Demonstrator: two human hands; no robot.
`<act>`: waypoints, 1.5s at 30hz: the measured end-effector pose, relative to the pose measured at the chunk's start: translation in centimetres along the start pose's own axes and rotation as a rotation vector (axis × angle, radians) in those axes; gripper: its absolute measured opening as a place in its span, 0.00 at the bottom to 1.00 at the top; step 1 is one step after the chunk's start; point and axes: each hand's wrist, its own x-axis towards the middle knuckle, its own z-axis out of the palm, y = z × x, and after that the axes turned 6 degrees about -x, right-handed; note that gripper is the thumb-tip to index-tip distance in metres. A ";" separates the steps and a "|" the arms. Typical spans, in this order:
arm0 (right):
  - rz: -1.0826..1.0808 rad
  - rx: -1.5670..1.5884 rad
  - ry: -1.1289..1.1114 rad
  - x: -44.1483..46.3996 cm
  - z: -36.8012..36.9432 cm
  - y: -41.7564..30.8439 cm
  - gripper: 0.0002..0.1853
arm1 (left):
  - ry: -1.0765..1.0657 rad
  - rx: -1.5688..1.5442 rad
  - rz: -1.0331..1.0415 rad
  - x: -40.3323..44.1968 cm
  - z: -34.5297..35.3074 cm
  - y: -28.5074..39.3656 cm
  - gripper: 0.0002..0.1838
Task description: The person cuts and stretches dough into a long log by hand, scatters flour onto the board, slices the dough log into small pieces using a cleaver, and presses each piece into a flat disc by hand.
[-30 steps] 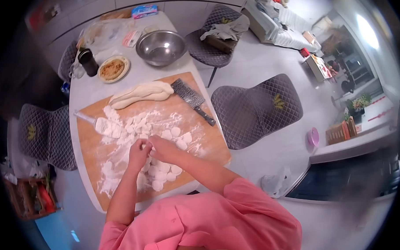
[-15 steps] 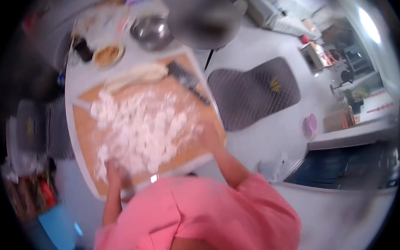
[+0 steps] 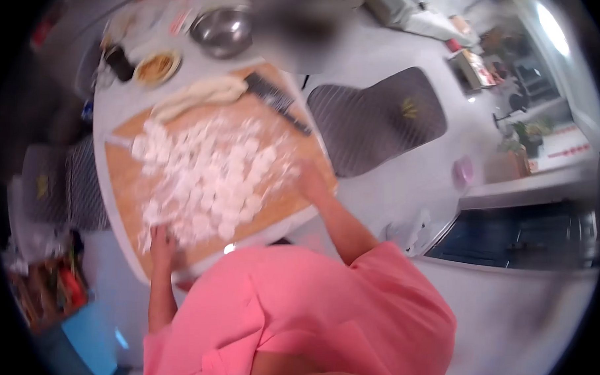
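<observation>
Many small floured dough pieces lie spread over a wooden board dusted with flour. My left hand is at the board's near-left part, its fingers apart at the edge of the pieces, and nothing shows in it. At the right side of the flour, my right hand rests low over the board; its fingers are too blurred to make out. A long roll of dough lies across the far part of the board. Beside it, a dark-bladed cleaver lies slanted along the right edge.
Beyond the board stand a metal bowl, a plate of orange-brown food and a dark jar. A grey chair is right of the table, another grey chair left. A pink basin lies farther right.
The whole view has shifted, so the board and table sit slightly higher in the picture. Both hands remain near the same parts of the board, and the dough pieces look much the same.
</observation>
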 end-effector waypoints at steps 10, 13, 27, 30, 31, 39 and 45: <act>0.061 -0.135 -0.144 2.8 -2.9 -4.4 0.29 | 0.138 0.137 -0.183 3.0 -0.9 4.6 0.34; -0.129 -0.114 0.135 3.9 -0.6 -4.8 0.35 | 0.291 0.123 -0.243 5.2 0.8 5.8 0.40; -0.207 -0.178 0.153 4.1 2.3 -3.7 0.28 | 0.297 0.091 -0.315 6.7 1.2 6.5 0.41; -0.006 -0.056 0.212 5.3 4.4 -5.7 0.24 | 0.578 -0.257 -0.272 6.3 3.3 5.7 0.37; 0.052 0.246 0.222 5.5 5.0 -6.1 0.24 | 0.603 -0.501 -0.315 6.1 2.8 7.1 0.36; 0.075 0.619 0.032 8.3 -2.3 -15.9 0.20 | 0.555 -0.874 -0.247 8.2 0.6 13.1 0.31; -0.393 0.365 0.235 8.1 -0.9 -17.9 0.16 | 0.552 -0.265 0.127 11.4 0.7 15.1 0.24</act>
